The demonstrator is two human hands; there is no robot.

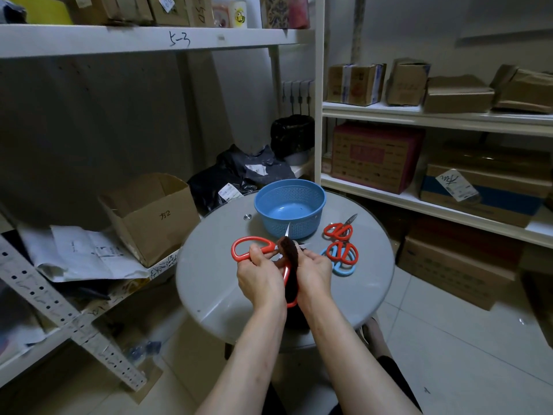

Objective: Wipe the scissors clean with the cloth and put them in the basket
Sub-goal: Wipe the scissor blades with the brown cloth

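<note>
over table (215, 295) middle: left hand (260, 277) grips open scissors (254, 239), right hand (315, 272) pinches cloth (288, 250) round them; a slip risks a cut.

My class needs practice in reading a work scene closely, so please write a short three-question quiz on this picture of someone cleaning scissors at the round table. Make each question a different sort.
1. True or false: the blue basket already holds a pair of scissors.
2. Which hand holds the dark cloth against the blades? A: the left. B: the right. C: neither.
3. What colour are the handles of the scissors that the left hand grips?

Key: 1 false, the basket is empty; 2 B, the right hand; 3 red.
</note>
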